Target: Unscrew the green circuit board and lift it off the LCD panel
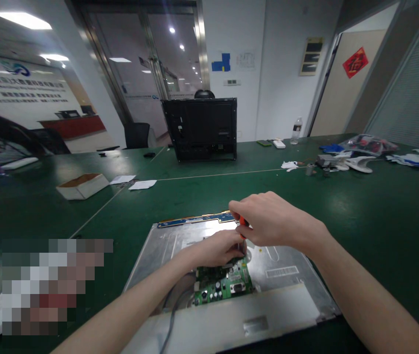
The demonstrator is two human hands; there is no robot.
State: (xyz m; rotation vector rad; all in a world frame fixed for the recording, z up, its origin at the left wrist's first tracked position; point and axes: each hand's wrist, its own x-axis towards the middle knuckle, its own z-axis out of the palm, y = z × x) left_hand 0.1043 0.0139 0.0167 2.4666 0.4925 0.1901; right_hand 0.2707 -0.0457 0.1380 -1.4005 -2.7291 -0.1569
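A silver metal display panel point(290, 255) lies flat on the green table point(378, 216) in front of me. A green circuit board point(224, 284) sits on its near middle. My right hand point(271, 219) is closed around an orange-handled screwdriver point(243, 223), held upright over the board's far edge. My left hand point(216, 248) rests on the board right beside the screwdriver's tip, fingers curled; the tip itself is hidden. A thin blue strip board point(194, 220) runs along the panel's far edge.
A black monitor back shell point(204, 128) stands upright at the table's middle rear. An open cardboard box point(82, 186) and papers point(143, 185) lie left. A water bottle point(296, 130), gloves and bagged parts point(369, 145) are at the far right.
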